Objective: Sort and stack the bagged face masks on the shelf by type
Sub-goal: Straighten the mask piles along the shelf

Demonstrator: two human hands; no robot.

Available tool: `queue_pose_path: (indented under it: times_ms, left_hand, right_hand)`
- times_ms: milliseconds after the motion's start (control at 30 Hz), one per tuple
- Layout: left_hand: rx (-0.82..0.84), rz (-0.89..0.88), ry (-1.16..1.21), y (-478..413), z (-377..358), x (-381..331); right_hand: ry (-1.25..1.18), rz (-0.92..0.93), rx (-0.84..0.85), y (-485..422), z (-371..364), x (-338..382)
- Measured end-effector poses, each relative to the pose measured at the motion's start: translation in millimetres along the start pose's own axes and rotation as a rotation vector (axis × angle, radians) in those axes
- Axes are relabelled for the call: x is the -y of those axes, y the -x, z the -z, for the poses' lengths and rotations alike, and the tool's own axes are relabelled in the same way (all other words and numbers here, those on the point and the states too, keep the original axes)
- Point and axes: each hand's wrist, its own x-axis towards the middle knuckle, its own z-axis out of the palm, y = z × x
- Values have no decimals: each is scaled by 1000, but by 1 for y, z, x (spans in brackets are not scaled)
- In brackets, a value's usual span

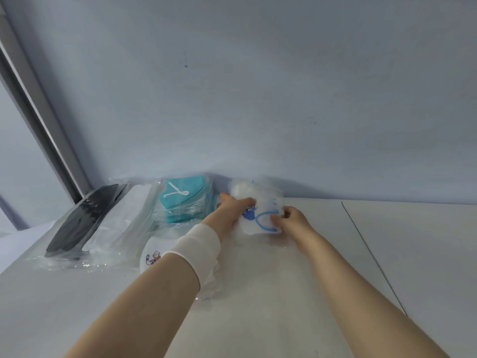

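**Held item:** clear bag with a white mask, blue ear loops and blue print [260,215]. Sits just right of centre in the frame, at the back of the white shelf [335,293], close to the pale blue wall [258,86]. Blurred, so cannot tell whether resting on the shelf or lifted clear of it.

**Left hand** [232,206]: reaches in from the lower left. Fingers [247,202] curled over the bag's left edge and clamped on it. White band [198,246] round the forearm below the wrist.

**Right hand** [290,218]: reaches in from the lower right. Fingers [277,219] bent, pinching the bag's right edge.

**Stack of teal masks in clear bags** [183,200]: just left of the left hand, against the wall, with a white ear loop showing on top.

**Row of white masks in clear bags** [121,218]: left of the teal stack, slanting toward the lower left.

**Row of black masks in clear bags** [85,220]: leftmost, right beside the white row.

**White mask with a small cartoon print** [152,257]: lower left of centre, in front of the teal stack, partly hidden behind the left forearm.

**Crumpled clear plastic** [211,285]: low centre, under the left forearm.

**Grey slanted frame** [38,112]: upper left of the frame.

**Thin dark seam** [371,254]: crosses the shelf at right.
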Motion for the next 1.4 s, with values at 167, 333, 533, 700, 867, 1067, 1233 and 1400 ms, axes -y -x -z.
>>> queue_pose_path:
  times_ms: [167, 333, 533, 700, 867, 1067, 1233, 1400]
  left_hand:
    - [16, -56, 55, 11, 2, 0]
    - [163, -250, 177, 39, 6, -1]
    - [289, -680, 76, 84, 11, -8]
    - [259, -690, 93, 89, -6, 24]
    - [222, -701, 133, 85, -12, 35]
    - [211, -707, 120, 87, -15, 36]
    - [167, -682, 120, 95, -16, 14]
    - [243, -552, 246, 106, -41, -15]
  right_hand:
    - [-63, 14, 26, 3, 3, -4]
    - [-229, 80, 128, 26, 22, 7]
    - [-276, 327, 34, 58, 44, 13]
    - [-192, 316, 9, 69, 29, -12]
    - [-193, 310, 20, 73, 26, -23]
    - [-137, 302, -23, 79, 26, -22]
    - [-204, 299, -97, 84, 38, -6]
    - [-288, 199, -2, 98, 81, -1]
